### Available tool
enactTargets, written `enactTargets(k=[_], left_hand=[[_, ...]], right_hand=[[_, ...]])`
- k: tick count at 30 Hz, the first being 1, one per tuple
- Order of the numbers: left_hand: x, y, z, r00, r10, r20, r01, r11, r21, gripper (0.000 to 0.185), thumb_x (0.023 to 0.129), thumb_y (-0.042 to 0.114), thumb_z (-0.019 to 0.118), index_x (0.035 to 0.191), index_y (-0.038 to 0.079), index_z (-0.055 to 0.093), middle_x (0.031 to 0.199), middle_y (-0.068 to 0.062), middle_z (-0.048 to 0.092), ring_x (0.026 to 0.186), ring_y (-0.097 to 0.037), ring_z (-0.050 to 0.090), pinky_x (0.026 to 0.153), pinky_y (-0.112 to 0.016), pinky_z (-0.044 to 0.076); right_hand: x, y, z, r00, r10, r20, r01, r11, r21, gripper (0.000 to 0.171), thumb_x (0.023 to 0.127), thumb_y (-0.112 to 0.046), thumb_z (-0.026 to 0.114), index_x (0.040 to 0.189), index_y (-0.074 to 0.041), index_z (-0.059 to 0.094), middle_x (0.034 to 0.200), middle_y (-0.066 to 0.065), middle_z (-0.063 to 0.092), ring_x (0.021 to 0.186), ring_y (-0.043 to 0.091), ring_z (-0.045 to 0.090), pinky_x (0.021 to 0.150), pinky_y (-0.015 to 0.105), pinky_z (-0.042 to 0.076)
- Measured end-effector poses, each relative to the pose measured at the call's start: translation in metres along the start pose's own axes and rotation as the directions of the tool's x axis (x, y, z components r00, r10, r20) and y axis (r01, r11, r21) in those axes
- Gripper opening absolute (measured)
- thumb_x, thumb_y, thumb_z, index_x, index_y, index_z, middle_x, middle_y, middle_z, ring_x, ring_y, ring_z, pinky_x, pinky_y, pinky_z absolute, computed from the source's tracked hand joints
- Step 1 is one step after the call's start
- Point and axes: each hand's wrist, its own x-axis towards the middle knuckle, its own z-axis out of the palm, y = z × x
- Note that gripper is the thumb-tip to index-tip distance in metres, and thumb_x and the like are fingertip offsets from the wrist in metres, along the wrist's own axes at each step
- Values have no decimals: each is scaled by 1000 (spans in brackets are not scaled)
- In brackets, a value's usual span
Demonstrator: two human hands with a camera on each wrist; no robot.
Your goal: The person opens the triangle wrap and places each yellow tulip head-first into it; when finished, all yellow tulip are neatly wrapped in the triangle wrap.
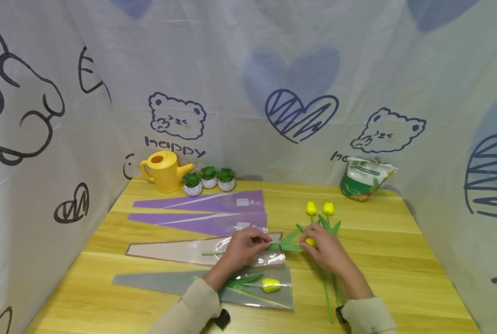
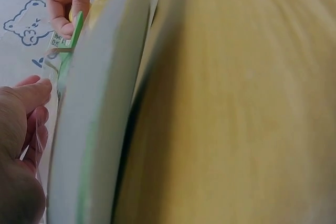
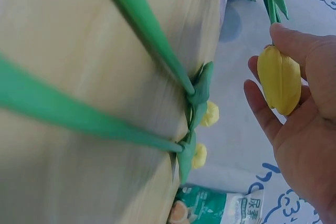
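Observation:
My left hand [image 1: 242, 249] pinches the open edge of a clear-fronted, pale pink flower sleeve [image 1: 164, 252] between thumb and fingers. A yellow tulip [image 3: 280, 81] is held by my right hand [image 1: 326, 249], thumb and fingers on the stem just under the bloom. Its green stem lies partly inside the pale sleeve, and its leaves [image 1: 291, 237] stick out at the mouth. Nearer me, a grey sleeve [image 1: 148, 281] contains another yellow tulip [image 1: 270, 285]. Two more tulips [image 1: 311, 208] [image 1: 328, 208] lie on the table, their stems passing beneath my right forearm.
Two purple sleeves [image 1: 206, 202] [image 1: 198, 221] lie at the back left of the wooden table [image 1: 398, 260]. Behind them stand a yellow watering can [image 1: 166, 172] and several potted succulents [image 1: 208, 178]. A green and white bag [image 1: 363, 180] stands at the back right, before a printed cloth.

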Motion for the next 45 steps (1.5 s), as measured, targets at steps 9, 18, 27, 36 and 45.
enactTargets(k=[9, 18, 27, 36, 45], left_hand=[[3, -1, 1, 1000, 9, 12, -9, 1000, 3, 11, 89, 15, 83, 99, 18, 82, 94, 5, 77, 86, -5, 67, 78, -23, 57], [4, 1, 3, 1000, 22, 7, -22, 1000, 18, 13, 86, 12, 84, 98, 17, 82, 92, 3, 77, 84, -9, 68, 78, -25, 57], [5, 0, 5, 999, 36, -5, -36, 999, 13, 13, 86, 11, 85, 97, 17, 82, 90, 4, 77, 84, -10, 68, 77, -25, 57], [2, 1, 5, 1000, 24, 9, -24, 1000, 14, 13, 86, 11, 84, 98, 15, 82, 93, 3, 77, 84, -10, 69, 78, -26, 58], [1, -2, 5, 1000, 28, 3, -28, 999, 32, 13, 88, 13, 83, 100, 17, 82, 95, 4, 77, 85, -6, 68, 79, -25, 57]], right_hand=[[5, -8, 8, 1000, 2, 15, -2, 1000, 6, 12, 94, -13, 77, 89, -21, 69, 104, -4, 64, 98, 19, 65, 85, 43, 56], [11, -18, 17, 999, 49, 25, -49, 999, 20, 11, 94, -15, 77, 89, -22, 70, 103, -4, 64, 98, 18, 65, 87, 43, 56], [13, -20, 25, 997, 54, 47, -56, 998, 32, 10, 93, -15, 78, 89, -22, 71, 103, -5, 62, 98, 18, 65, 88, 43, 56], [13, -20, 24, 990, 113, 82, -122, 986, 115, 9, 95, -16, 76, 102, -19, 73, 112, 0, 59, 105, 23, 64, 94, 45, 55], [3, -2, 2, 939, 265, 220, -333, 863, 381, 45, 102, -22, 68, 142, -5, 59, 138, 18, 59, 113, 31, 60, 92, 44, 53]])
